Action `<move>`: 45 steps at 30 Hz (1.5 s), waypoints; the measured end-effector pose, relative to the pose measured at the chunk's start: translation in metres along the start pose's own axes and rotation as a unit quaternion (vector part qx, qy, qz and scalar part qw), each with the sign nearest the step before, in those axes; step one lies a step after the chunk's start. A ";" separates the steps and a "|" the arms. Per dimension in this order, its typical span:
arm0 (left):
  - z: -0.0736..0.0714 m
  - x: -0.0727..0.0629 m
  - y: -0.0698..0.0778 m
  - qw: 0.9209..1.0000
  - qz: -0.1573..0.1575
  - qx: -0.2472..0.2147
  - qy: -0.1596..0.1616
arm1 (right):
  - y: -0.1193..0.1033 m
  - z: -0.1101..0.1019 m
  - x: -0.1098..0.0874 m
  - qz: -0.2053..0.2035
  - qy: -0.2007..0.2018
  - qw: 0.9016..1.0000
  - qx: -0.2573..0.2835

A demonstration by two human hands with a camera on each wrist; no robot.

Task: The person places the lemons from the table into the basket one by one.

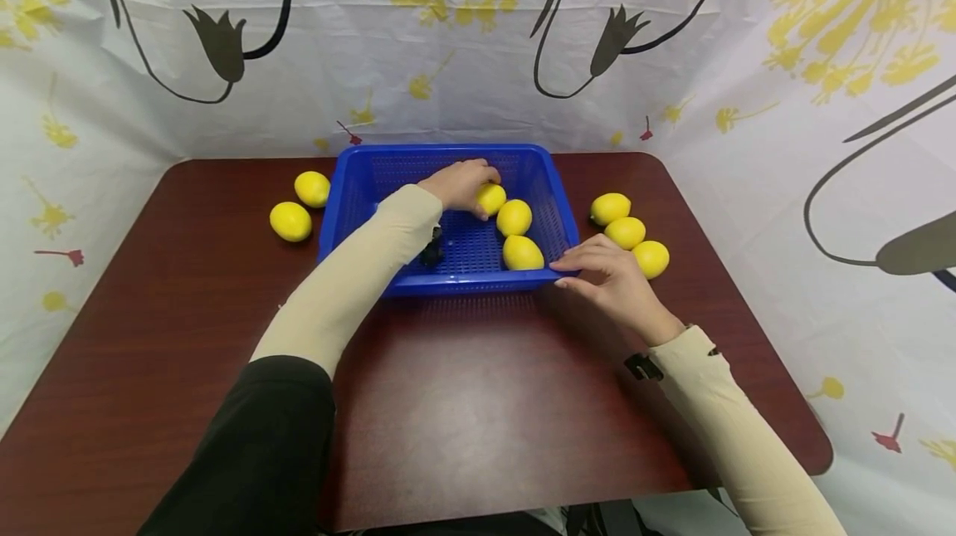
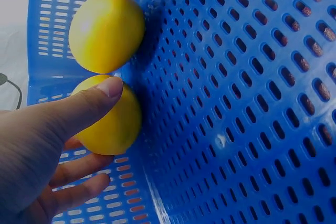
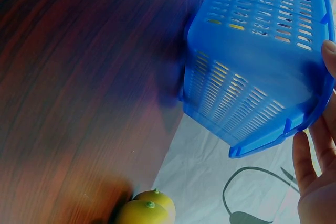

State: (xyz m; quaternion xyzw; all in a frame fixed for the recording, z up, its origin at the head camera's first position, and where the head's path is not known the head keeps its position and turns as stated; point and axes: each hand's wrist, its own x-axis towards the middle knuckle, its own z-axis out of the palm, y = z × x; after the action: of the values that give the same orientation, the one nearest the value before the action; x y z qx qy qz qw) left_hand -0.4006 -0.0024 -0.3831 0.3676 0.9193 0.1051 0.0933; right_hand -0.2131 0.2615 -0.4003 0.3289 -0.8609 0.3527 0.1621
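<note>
Basket [image 1: 463,280] crosswise; held lemon's [image 1: 492,199] axis unclear.

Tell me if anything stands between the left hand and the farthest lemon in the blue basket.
Nothing visible does. The left hand has its thumb on the farthest lemon; the middle lemon sits close on its near side, not between them.
</note>
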 end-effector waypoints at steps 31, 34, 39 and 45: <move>-0.067 -0.076 -0.010 0.993 -0.051 -0.052 -0.090 | -0.001 0.001 0.001 -0.002 0.004 1.000 -0.006; -0.072 -0.089 -0.013 0.993 -0.054 -0.047 -0.089 | -0.002 0.002 0.001 -0.001 0.004 1.000 -0.003; -0.079 -0.110 -0.023 0.994 -0.067 -0.041 -0.081 | -0.002 0.002 0.000 0.001 0.004 1.000 0.001; -0.084 -0.134 -0.036 0.995 -0.072 -0.035 -0.067 | -0.002 0.002 0.000 0.003 0.005 1.000 -0.001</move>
State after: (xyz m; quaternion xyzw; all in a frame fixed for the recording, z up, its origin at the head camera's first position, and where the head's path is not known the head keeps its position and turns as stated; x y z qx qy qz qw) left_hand -0.3496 -0.1319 -0.2994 0.3031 0.9308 0.1060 0.1746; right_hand -0.2125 0.2590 -0.4007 0.3245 -0.8612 0.3544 0.1657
